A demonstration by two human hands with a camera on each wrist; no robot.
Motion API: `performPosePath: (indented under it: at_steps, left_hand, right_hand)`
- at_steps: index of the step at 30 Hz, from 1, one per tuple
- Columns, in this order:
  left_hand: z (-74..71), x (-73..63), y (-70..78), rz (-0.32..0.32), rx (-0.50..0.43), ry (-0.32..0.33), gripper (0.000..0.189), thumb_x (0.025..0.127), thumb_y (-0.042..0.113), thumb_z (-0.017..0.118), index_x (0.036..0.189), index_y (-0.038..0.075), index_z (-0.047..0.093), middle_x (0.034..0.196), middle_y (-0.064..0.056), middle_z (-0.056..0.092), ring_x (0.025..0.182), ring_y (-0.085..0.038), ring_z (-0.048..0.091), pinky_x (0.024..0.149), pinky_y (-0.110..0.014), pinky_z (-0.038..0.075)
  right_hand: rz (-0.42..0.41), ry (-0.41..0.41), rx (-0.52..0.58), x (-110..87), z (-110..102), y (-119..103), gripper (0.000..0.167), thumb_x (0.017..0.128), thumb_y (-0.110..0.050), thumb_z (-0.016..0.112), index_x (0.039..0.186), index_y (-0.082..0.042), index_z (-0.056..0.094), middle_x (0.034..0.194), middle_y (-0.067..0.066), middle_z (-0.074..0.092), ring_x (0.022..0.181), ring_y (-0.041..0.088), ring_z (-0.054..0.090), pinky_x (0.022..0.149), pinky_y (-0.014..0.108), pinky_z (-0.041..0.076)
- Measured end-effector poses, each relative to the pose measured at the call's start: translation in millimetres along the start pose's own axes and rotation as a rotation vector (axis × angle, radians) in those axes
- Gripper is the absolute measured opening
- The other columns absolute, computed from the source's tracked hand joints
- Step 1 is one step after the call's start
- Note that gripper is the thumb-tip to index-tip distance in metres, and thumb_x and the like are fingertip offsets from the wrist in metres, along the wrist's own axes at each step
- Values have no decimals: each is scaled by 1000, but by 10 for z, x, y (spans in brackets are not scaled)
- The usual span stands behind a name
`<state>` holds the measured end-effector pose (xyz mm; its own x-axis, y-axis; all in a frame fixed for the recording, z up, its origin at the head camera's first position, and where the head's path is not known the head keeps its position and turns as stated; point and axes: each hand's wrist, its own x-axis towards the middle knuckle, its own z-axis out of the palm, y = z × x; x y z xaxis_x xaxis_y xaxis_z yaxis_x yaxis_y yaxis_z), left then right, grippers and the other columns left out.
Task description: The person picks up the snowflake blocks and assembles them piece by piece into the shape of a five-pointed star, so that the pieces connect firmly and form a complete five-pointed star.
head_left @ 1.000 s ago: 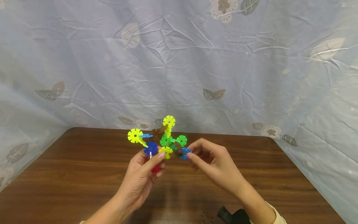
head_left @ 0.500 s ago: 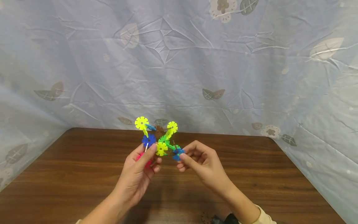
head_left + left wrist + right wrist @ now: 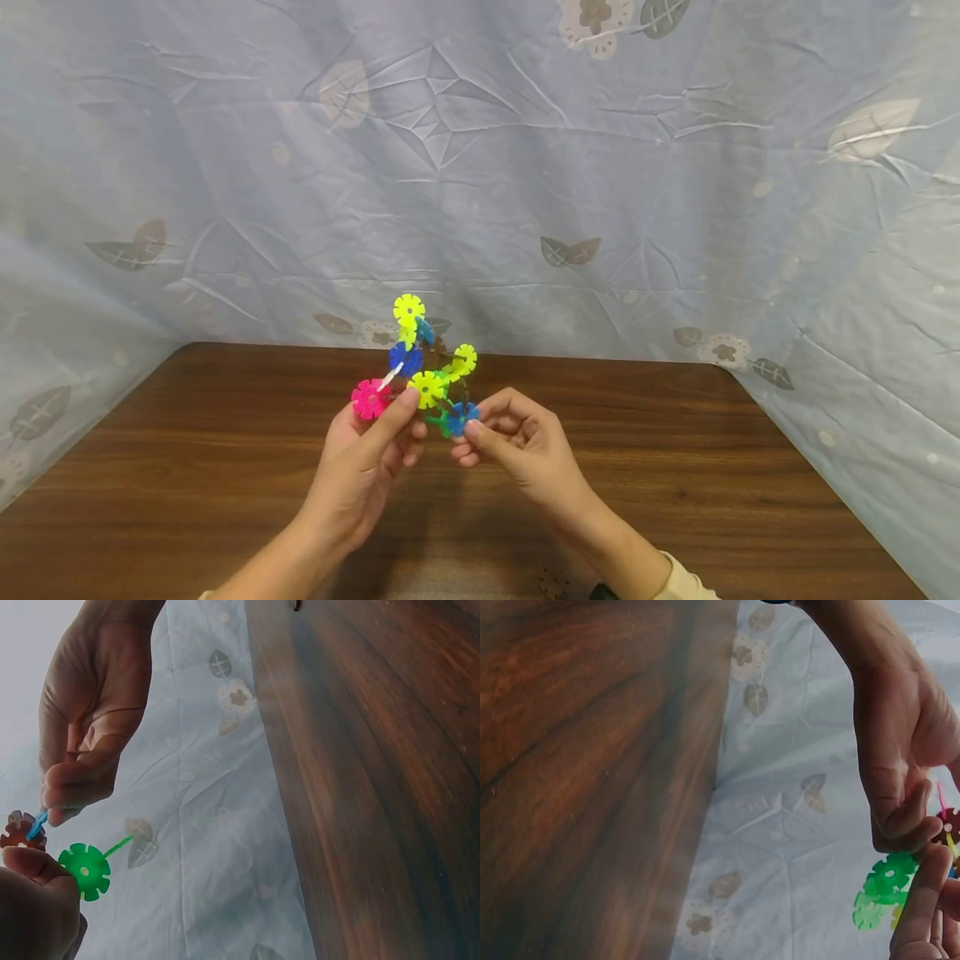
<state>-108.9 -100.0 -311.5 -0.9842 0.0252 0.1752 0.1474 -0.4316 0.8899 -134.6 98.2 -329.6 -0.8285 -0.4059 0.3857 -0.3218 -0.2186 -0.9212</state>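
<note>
Notched plastic snowflake discs are joined into a many-coloured assembly held over the table. My left hand grips it low on the left, its thumb at a yellow disc and a pink disc beside it. My right hand pinches a light blue disc at the lower right end between thumb and fingers. A dark blue disc and another yellow disc rise at the top. In the left wrist view a green disc sticks out past my left thumb; the fingers cover part of the assembly.
The brown wooden table spreads under both hands. Near its front edge lie a dark notched disc and a black object, partly behind the right forearm. A patterned grey-blue curtain surrounds the back and sides.
The assembly has turned in my hands: its upper left yellow disc has swung up and right, and the pink disc has come into view. My right hand has moved left with the light blue disc.
</note>
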Motion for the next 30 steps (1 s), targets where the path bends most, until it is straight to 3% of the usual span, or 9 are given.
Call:
performPosePath:
  at_steps: [4, 11, 15, 19, 25, 30]
  left_hand:
    - [41, -24, 5, 8, 144, 24, 11, 101, 16, 70, 108, 13, 62, 79, 7, 62, 67, -6, 55, 58, -18, 45]
    - [65, -54, -7, 93, 310, -36, 20, 98, 9, 72, 115, 7, 62, 94, 6, 69, 67, -6, 50, 58, -20, 45]
    - [65, -59, -16, 125, 346, -79, 23, 97, 8, 73, 117, 2, 61, 95, 5, 71, 68, -5, 54, 56, -20, 46]
    - [71, -65, -8, 116, 366, -115, 29, 97, 10, 74, 120, -2, 61, 93, 4, 73, 66, -4, 56, 54, -20, 46]
    - [57, -84, -12, 108, 400, -172, 35, 97, 13, 75, 123, -2, 58, 84, 2, 73, 64, -6, 58, 54, -21, 47]
    - [52, -84, -30, 159, 429, -170, 32, 97, 12, 75, 121, -3, 59, 83, 3, 71, 64, -5, 58, 53, -22, 48]
  right_hand:
    - [-13, -2, 17, -5, 22, 29, 7, 102, -6, 66, 106, -11, 62, 92, -4, 79, 87, 10, 78, 82, 30, 65]
    - [-29, -14, 42, -19, 67, 82, 8, 102, -5, 66, 106, -3, 59, 92, -5, 79, 85, 9, 77, 81, 29, 65]
    - [-42, -9, 52, -23, 87, 91, 8, 102, -5, 66, 105, -2, 59, 92, -5, 79, 85, 7, 77, 80, 27, 64]
    - [-41, -1, 58, -29, 93, 93, 9, 101, -4, 67, 104, 0, 59, 93, -5, 80, 84, 8, 77, 79, 26, 64]
    - [-45, 5, 16, -42, 103, 122, 29, 101, -8, 68, 106, 16, 53, 92, -8, 80, 82, 7, 77, 77, 27, 64]
    - [-36, 32, -27, -49, 116, 117, 25, 100, -7, 70, 105, 15, 57, 89, -9, 78, 78, 6, 74, 74, 27, 64]
